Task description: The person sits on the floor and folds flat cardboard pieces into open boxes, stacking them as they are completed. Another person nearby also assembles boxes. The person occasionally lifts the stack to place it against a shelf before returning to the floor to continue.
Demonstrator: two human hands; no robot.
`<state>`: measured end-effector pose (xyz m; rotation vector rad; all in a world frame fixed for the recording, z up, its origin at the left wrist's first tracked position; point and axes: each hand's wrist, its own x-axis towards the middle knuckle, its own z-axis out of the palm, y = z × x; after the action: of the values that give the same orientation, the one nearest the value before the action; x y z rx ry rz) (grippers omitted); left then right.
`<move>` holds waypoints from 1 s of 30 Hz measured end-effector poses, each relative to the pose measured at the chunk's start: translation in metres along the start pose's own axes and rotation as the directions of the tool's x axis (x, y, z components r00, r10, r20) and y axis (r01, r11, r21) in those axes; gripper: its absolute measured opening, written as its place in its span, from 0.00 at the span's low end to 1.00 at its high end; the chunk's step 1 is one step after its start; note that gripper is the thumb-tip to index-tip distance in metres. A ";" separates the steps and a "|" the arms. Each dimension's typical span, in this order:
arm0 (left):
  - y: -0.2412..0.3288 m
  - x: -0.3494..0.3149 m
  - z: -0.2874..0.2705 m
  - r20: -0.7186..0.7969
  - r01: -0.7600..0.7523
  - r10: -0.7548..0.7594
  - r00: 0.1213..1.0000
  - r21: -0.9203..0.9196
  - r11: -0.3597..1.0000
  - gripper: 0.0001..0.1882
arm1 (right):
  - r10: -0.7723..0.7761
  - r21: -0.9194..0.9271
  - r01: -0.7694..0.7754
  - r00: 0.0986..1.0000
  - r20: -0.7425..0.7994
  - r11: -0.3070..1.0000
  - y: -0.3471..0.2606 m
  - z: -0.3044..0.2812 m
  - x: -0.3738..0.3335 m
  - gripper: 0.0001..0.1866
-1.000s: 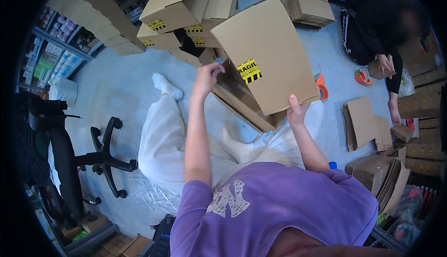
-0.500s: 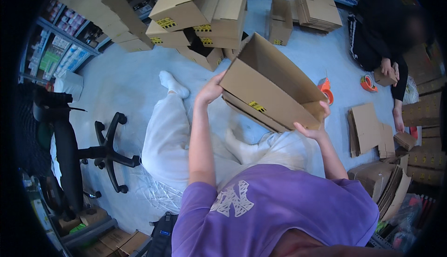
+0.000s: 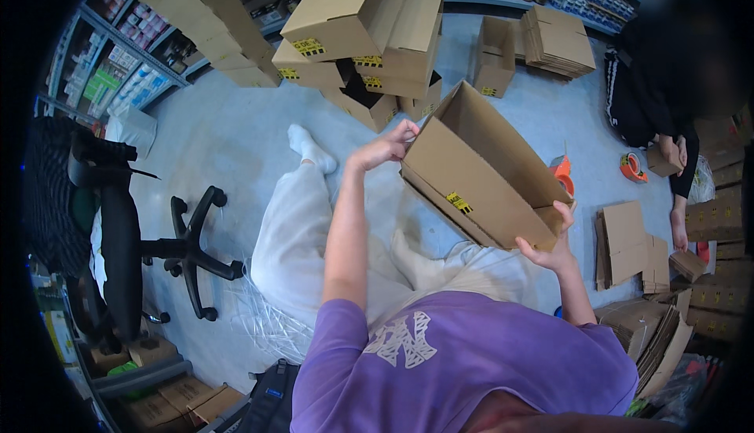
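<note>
An open-topped cardboard box (image 3: 475, 170) with a yellow-and-black tape piece on its side is tilted above my lap. My right hand (image 3: 554, 246) grips its near right end, with the thumb on the outer wall and fingers at the rim. At the far left corner, my left hand (image 3: 386, 149) has its fingers bent against the box edge. I cannot make out exactly how its fingertips hold there. Just behind the box's right end lies an orange tape dispenser (image 3: 561, 169), partly hidden.
Cardboard boxes (image 3: 400, 36) are stacked ahead. Flattened cartons (image 3: 556, 40) lie at the far right, with more cardboard sheets (image 3: 624, 237) nearer. A co-worker (image 3: 656, 80) sits at right holding a small box, beside another tape dispenser (image 3: 632, 168). An office chair (image 3: 184, 248) stands left.
The view has shifted, so the surroundings sit further right and lower. My left hand's fingers have bent up at the box corner. My right hand keeps its grip on the box.
</note>
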<state>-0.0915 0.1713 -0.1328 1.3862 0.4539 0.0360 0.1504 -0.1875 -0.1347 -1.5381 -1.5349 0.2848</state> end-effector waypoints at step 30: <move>0.109 0.048 0.057 -0.308 0.149 0.174 0.935 0.789 0.596 0.22 | 0.020 0.407 -0.035 0.999 0.040 0.913 0.032 -0.019 0.045 0.58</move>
<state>-0.0025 0.1534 -0.0369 2.3209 0.8324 0.1059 0.1944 -0.1497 -0.1277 -1.2271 -1.3745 0.6121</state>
